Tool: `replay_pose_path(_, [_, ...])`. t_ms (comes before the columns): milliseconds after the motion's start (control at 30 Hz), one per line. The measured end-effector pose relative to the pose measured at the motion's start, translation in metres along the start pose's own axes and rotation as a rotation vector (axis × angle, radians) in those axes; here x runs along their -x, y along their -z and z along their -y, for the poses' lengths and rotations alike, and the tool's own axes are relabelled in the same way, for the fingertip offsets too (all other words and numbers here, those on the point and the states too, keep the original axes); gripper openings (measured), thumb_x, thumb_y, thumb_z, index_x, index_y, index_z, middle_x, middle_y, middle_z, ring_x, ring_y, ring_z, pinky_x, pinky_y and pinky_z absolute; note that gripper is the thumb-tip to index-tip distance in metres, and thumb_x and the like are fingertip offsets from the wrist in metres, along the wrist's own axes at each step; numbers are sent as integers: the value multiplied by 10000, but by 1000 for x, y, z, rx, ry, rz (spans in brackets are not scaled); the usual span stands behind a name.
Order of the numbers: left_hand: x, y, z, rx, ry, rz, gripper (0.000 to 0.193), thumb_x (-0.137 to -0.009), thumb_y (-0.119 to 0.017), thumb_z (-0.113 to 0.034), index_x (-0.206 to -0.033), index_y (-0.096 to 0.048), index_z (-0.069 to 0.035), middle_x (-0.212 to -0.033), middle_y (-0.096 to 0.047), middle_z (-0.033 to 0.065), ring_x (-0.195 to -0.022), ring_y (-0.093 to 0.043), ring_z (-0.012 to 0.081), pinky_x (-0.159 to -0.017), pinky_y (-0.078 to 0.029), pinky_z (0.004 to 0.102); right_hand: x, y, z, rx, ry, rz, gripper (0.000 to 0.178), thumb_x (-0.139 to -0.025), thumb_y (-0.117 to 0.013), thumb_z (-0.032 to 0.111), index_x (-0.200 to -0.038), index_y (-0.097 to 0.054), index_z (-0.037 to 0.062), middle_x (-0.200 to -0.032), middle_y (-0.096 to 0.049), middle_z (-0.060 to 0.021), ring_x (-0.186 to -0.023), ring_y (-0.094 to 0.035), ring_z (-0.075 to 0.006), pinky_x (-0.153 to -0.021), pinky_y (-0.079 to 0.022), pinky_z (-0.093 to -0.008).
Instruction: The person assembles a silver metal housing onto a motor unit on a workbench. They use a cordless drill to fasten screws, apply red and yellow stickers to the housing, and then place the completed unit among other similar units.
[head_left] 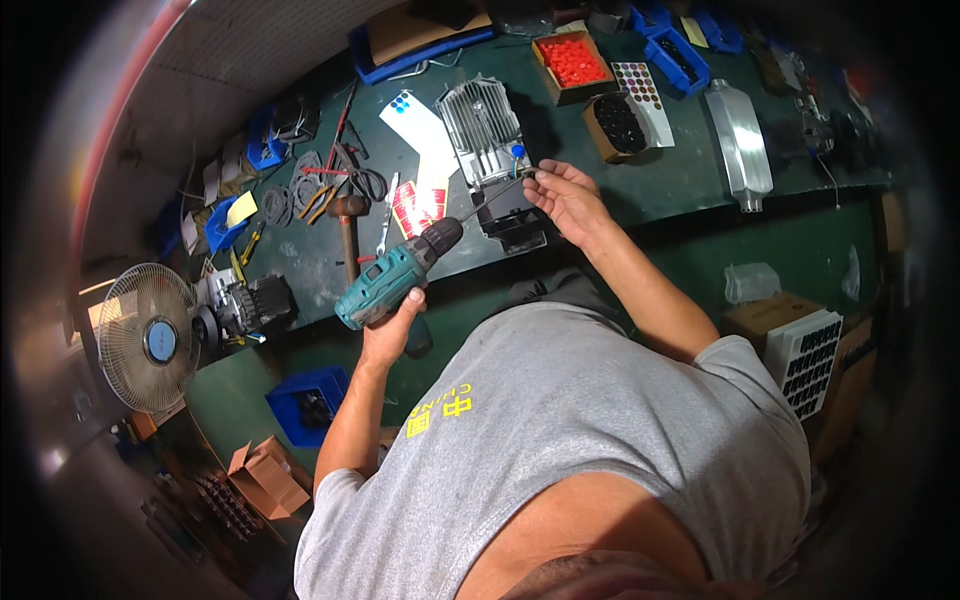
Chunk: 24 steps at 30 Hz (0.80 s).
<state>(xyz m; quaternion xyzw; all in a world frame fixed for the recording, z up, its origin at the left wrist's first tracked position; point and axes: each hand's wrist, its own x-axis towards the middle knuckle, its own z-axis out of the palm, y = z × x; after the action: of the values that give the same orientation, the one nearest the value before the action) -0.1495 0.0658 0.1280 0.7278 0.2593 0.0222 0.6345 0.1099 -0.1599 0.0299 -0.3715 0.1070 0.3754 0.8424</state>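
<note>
My left hand is wrapped around the handle of a teal cordless drill. Its black chuck carries a long thin driver bit that points up and right. My right hand pinches at the bit's tip, thumb and fingers together; whatever small part lies between them cannot be made out. Just left of those fingertips lies a finned grey metal housing with a blue round part on it. At the housing's near end is a black section, close to the bench's front edge.
A hammer, an open-ended wrench and coiled grey cables lie to the left. Behind stand boxes of red caps and black parts. A silver metal casing lies right. A fan stands far left.
</note>
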Motion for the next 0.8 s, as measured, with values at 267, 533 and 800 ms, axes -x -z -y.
replay_pose_path(267, [-1,-5,-6,-1,26,-6,411,-954,-708,-406,-1112,-669,-28,-829,-643,31,-775,-600,135,-754,-470,306,-3,7,2,20,4,7,147,-968,-635,11,-1111,-621,40,-1011,-697,-100,-941,-704,-219,-867,-618,-374])
replay_pose_path(533, [-11,8,0,-155,84,-55,217,-941,-752,-234,-1021,-679,-46,-841,-636,9,-750,-605,115,-705,-503,294,-23,23,-26,994,310,-232,424,-798,-758,253,-1091,-633,-27,-932,-681,-105,-815,-666,-232,-765,-570,-366])
replay_pose_path(800, [-31,14,-32,-384,-85,10,275,-920,-770,-183,-1143,-693,-43,-1060,-714,54,-929,-650,145,-842,-531,315,7,-18,-43,1582,535,-287,831,-630,-916,419,-1198,-477,1,-1149,-544,-210,-1108,-550,-387,-946,-470,-462])
